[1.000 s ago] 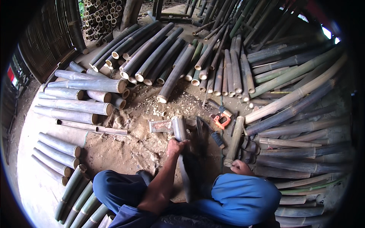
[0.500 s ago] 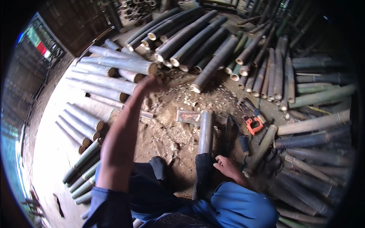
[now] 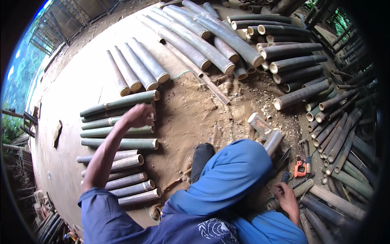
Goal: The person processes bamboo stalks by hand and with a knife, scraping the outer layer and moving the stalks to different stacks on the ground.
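My left hand (image 3: 140,115) reaches out over a row of cut green bamboo poles (image 3: 122,132) on the left, fingers loosely bent and apart, with nothing seen in them. Whether it touches a pole, I cannot tell. Down by my right leg, my right hand (image 3: 286,198) hangs loosely open beside a short bamboo pole (image 3: 302,188) and a dark tool handle (image 3: 286,176). Just past my raised knee, a bamboo section (image 3: 274,140) rests against a wooden block (image 3: 259,123). A dark blade (image 3: 282,157) lies close to it.
Grey bamboo poles (image 3: 140,67) lie at the upper left, with more poles (image 3: 134,177) below the green row. Larger stacks (image 3: 298,51) fill the far right. An orange-handled saw (image 3: 300,168) lies on the right. A thin bamboo strip (image 3: 213,87) crosses the dirt floor (image 3: 183,122).
My view has swung to the left. My left hand has moved from in front of the far poles to over the green row. My right hand stays low by my right leg.
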`<state>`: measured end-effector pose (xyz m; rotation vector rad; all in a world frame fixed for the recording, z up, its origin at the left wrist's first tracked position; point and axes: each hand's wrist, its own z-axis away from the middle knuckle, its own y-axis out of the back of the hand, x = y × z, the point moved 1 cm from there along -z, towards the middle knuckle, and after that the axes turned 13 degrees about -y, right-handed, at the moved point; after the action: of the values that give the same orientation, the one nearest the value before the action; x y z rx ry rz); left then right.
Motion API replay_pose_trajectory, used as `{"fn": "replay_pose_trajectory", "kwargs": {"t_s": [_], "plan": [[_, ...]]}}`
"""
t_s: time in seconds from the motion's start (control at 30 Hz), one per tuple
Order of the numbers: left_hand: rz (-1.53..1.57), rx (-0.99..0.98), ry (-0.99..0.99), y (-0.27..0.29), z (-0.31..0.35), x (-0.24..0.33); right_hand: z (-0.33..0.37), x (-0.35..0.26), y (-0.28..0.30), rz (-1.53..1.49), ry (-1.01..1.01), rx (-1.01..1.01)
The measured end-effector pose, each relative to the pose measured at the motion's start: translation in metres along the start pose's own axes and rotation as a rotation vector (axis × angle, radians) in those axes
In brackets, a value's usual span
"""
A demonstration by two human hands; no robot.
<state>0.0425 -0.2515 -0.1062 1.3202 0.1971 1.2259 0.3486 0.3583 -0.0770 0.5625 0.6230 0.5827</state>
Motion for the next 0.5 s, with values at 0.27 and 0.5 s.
{"fn": "replay_pose_trajectory", "kwargs": {"t_s": [0.27,0.5], "plan": [[0.137,1.094,0.717,-0.14,0.226,-0.095,0.019,-0.057,0.036,0.183,0.017,-0.06],[0.177,1.058,1.999,-0.312,0.481,-0.109,0.012,-0.096,0.038,0.299,0.054,-0.106]]}}
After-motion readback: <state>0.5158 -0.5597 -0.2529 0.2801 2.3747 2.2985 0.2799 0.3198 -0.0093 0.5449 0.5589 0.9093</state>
